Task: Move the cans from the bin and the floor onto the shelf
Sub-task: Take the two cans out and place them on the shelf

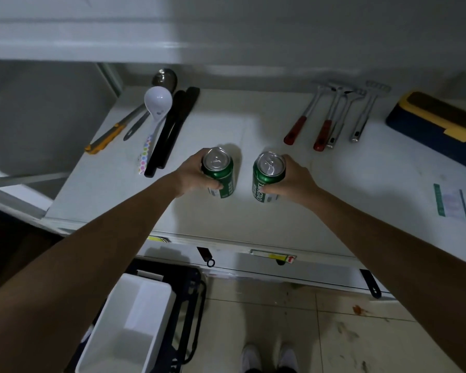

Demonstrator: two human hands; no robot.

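Two green cans with silver tops stand upright on the white shelf [253,219], side by side near its middle. My left hand [191,175] is wrapped around the left can [218,170]. My right hand [293,181] grips the right can [267,176]. Both can bases look level with the shelf surface; I cannot tell whether they touch it. The white bin [129,327] sits on the floor at lower left, and what shows of its inside holds no cans.
Ladles, a white spoon, a black spatula and a yellow-handled knife [151,122] lie at the shelf's back left. Red-handled metal utensils [334,114] lie at the back right, next to a blue and yellow box [436,119]. A dark crate [191,305] surrounds the bin.
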